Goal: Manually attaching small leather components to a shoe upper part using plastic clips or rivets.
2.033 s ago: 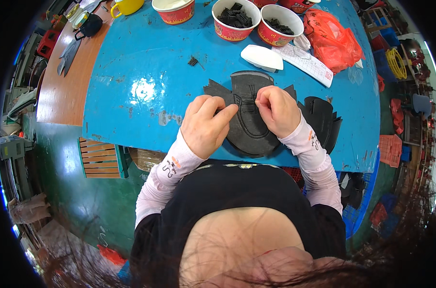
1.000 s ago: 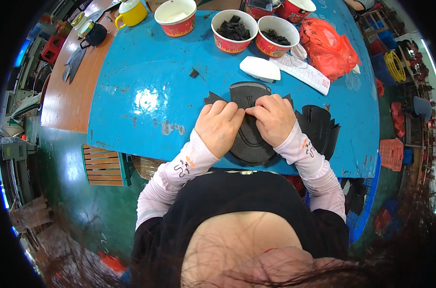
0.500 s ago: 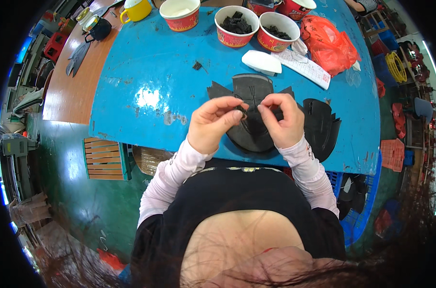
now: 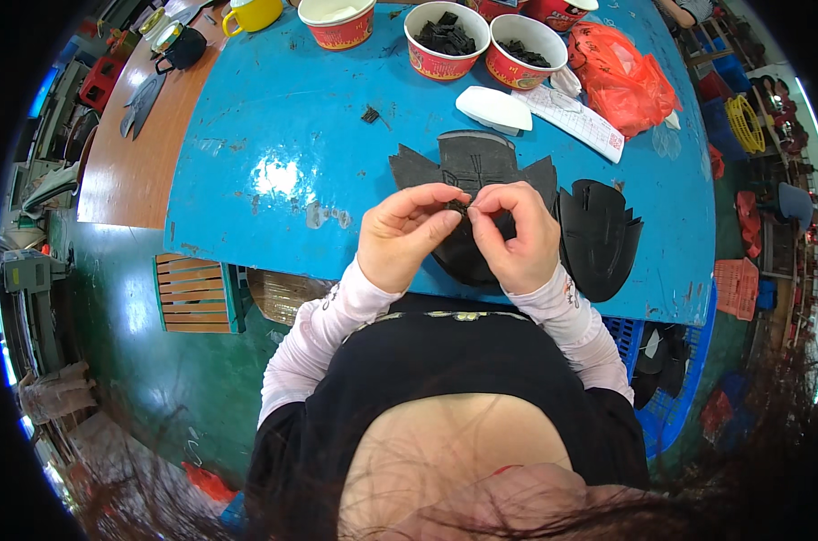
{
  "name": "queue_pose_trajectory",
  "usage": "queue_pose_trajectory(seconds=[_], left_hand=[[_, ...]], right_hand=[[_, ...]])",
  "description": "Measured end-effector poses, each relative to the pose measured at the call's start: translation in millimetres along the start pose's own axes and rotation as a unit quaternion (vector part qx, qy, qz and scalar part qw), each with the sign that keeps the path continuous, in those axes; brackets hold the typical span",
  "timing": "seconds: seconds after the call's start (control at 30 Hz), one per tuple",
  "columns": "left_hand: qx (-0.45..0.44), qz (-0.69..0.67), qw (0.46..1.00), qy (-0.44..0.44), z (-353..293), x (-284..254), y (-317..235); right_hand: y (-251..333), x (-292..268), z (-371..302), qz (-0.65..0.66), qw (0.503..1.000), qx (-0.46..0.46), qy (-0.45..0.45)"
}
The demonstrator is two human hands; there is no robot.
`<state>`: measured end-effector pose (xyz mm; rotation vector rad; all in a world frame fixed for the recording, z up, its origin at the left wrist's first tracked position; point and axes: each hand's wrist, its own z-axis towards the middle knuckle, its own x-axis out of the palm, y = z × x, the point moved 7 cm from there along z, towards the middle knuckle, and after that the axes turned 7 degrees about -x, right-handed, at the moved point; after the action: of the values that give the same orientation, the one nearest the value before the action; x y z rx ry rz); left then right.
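The landmark is the dark grey, flat, notched sheet piece [image 4: 476, 155] on the blue-painted desk [image 4: 274, 239]. Both forearms, in pale pink sleeves, angle inward toward it, and the hands meet above its middle. The left hand [image 4: 398, 230] has its thumb and index finger pinched on a small, dark, irregular scrap [image 4: 457, 206], held over the landmark. The right hand [image 4: 524, 236] has its thumb and index finger drawn together at the scrap's right edge; whether they grip it cannot be told.

Beyond the landmark stand three red-and-white round paper bowls. The left bowl [image 4: 341, 36] shows a white interior; its contents cannot be told. The middle bowl [image 4: 440, 67] and the right bowl [image 4: 521, 76] each hold black cut pieces [image 4: 447, 36]. Below the desk, to the landmark's right, a blue plastic mesh basket [image 4: 623, 335] contains black flat pieces [image 4: 661, 365].
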<state>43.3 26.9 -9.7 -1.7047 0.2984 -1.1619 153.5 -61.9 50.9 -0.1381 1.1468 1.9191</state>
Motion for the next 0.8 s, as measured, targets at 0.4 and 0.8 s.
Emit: queue_pose_trajectory(seconds=[0.4,0.8], left_hand=[[0.195,0.436,0.874,0.093,-17,21,-37],[0.289,0.648,0.704,0.003,-9,16,-44]], right_hand=[[-14,13,-34,0.275,0.937,0.175,0.127],[-30,10,14,-0.130,0.964,-0.173,0.155]])
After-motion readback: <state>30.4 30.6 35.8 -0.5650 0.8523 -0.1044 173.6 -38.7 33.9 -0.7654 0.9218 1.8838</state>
